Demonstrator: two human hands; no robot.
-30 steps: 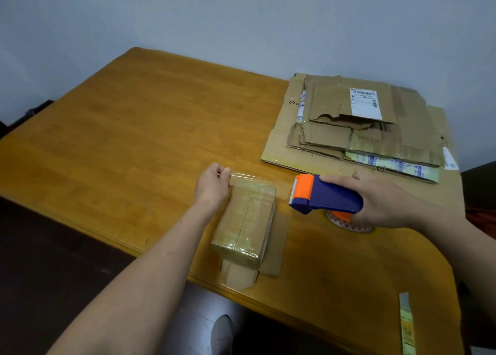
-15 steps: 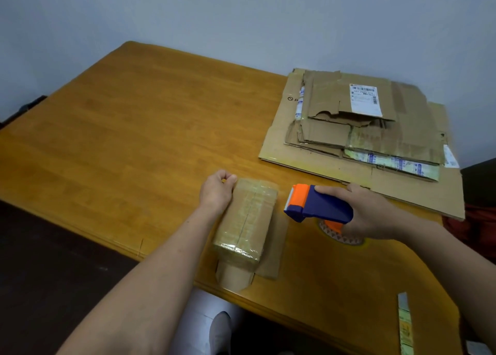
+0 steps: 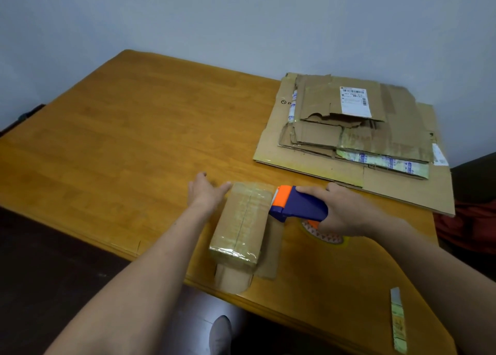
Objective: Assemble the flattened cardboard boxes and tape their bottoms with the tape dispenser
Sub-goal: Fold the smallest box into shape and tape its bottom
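Since small box [image 3: 241, 220] looks light, thin-walled, tape-slick, likely slides and dents: brace far end, press lightly. Box at tabletop [image 3: 134, 139] front edge, flap [image 3: 233, 279] overhanging. Left grip [image 3: 206, 190] straight-fingered, touching its far corner; right grip [image 3: 346, 212] wrapped round tape dispenser [image 3: 298, 204].

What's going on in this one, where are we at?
A person is taping a small cardboard box on a wooden table. The left hand rests open against the box's far end, while the right hand grips a blue and orange tape dispenser at the box's right edge. Tape already covers its upturned face. A stack of flattened cardboard lies further back.
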